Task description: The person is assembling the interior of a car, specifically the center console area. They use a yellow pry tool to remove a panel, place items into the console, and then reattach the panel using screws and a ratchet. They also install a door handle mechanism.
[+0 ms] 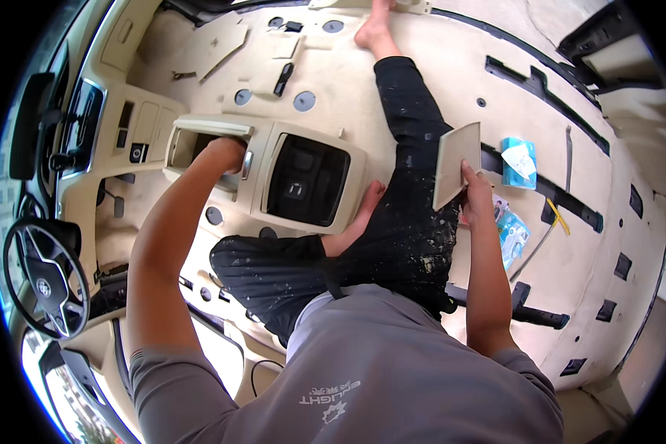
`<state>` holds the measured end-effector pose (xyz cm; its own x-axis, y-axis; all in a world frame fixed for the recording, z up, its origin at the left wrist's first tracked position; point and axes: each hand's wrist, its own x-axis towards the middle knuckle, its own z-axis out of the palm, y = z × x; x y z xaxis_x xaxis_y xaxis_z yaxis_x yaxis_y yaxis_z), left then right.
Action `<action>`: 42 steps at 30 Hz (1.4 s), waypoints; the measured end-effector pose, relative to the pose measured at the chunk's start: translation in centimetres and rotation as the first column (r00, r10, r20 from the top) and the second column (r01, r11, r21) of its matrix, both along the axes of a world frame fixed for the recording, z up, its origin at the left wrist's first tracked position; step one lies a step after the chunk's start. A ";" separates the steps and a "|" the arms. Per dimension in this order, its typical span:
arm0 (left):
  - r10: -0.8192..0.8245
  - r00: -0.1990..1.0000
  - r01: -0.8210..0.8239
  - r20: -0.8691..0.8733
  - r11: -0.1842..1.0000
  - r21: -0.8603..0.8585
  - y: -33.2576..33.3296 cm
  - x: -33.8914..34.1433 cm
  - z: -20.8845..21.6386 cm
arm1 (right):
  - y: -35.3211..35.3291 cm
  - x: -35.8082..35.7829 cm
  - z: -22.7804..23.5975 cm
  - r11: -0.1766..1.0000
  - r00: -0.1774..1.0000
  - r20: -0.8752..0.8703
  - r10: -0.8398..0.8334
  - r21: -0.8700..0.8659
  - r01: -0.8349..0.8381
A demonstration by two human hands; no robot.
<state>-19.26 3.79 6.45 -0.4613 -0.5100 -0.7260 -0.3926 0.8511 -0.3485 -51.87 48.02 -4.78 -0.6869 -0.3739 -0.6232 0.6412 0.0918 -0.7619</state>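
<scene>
Dark trousers (401, 222) are spread on the beige floor (584, 288), with one leg bent and the other stretched towards its far edge, perhaps so that the beige console (259, 174) can be reached from close by. By the right hand (479, 194), a thin beige panel (457, 166) is gripped at its lower right edge, closed firmly enough for it to be held up at a tilt, beyond the console's right edge; the opening is presumably left unobstructed that way. The left hand (226, 155) is lowered into the uncovered compartment at the console's left end; whether anything is grasped there cannot be told, since its fingers are hidden. Towards the floor's right edge, plastic packets (513, 235), a yellow strip (559, 216) and a blue tissue box (519, 172) are laid, probably for easy reach. Near the floor's far left corner, a flat beige piece (226, 50) is set aside, seemingly out of the way.
</scene>
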 end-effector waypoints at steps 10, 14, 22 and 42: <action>0.731 0.188 -0.238 -0.656 0.682 0.692 5.4 12.5 12.4 | -5.2 0.0 14.9 0.942 0.886 -0.396 0.241 -0.125 -0.312; 0.905 0.007 0.006 -0.425 0.425 0.905 15.4 11.9 10.8 | -14.5 7.0 22.4 0.710 0.702 -0.282 0.654 -0.092 -0.698; 0.761 -0.646 0.142 0.054 0.049 0.989 13.1 9.9 11.2 | -33.8 16.9 20.2 -0.034 -0.124 -0.200 0.972 0.399 -0.916; 0.516 -0.817 0.171 0.257 -0.209 0.963 5.9 13.4 7.9 | -26.9 23.2 21.3 0.195 -0.497 -0.698 0.516 0.660 -0.726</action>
<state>-5.84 9.70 14.36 -0.1100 -0.7344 -0.6698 0.2742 -0.6701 0.6897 -28.63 21.13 16.54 0.3155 -0.9470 0.0602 -0.7480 -0.2872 -0.5983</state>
